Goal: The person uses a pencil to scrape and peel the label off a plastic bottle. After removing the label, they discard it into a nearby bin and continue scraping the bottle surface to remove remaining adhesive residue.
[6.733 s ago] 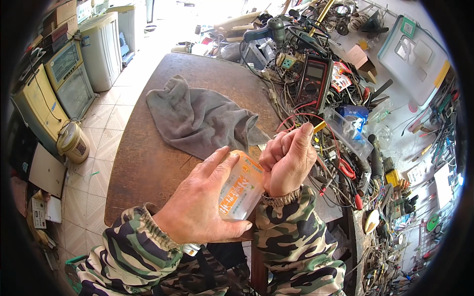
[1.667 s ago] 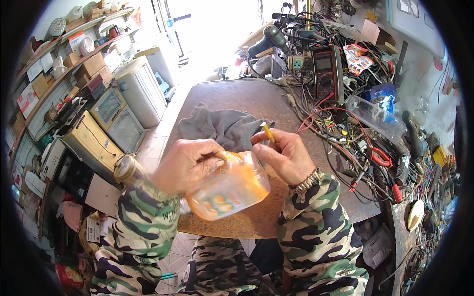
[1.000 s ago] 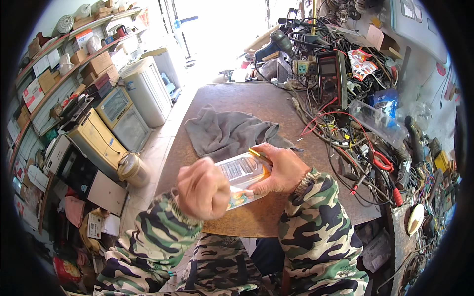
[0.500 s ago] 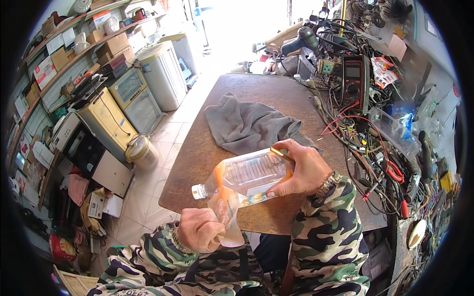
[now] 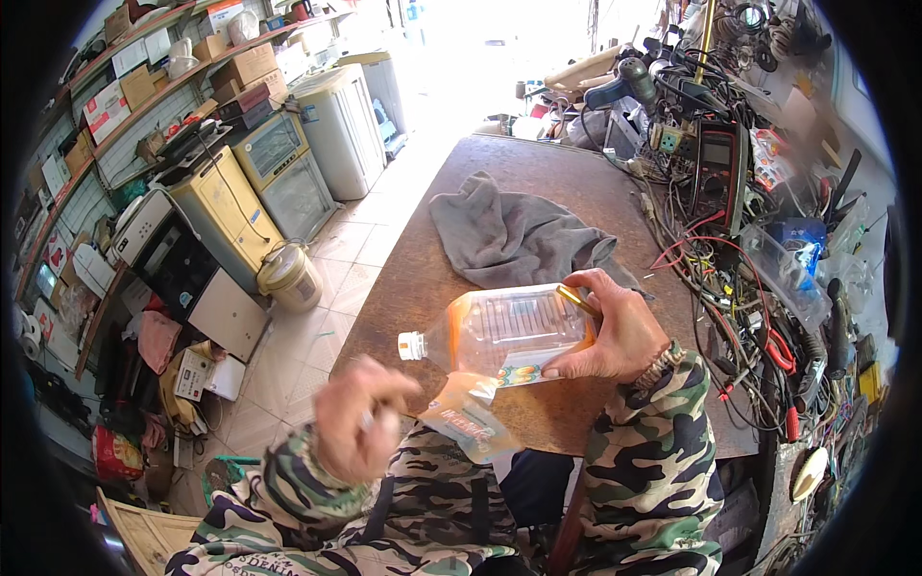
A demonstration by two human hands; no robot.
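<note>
Clamped in the right hand [image 5: 615,331]: a clear plastic bottle [image 5: 504,331] with orange label, lying sideways over the near edge of the brown table [image 5: 538,182], white cap pointing left, base in the palm, fingers wrapped over top and bottom. Also pinched in that hand, a thin yellow-handled tool [image 5: 574,299] against the bottle's far end. Hanging loose below the bottle, a peeled orange label strip [image 5: 468,418]. Left hand [image 5: 360,422] off the bottle, blurred, curled low near the lap; cannot tell whether anything is gripped in it.

Compared with half a second ago: left hand dropped farther from the bottle, label strip now dangling free; right-hand hold unchanged.

Bottle looks empty, walls see-through. Far on the table, a crumpled grey cloth [image 5: 509,235], apart from the bottle. Right side buried in wires, with a multimeter [image 5: 715,173]. Left, on the floor, a lidded beige bucket [image 5: 288,276], contents hidden.
</note>
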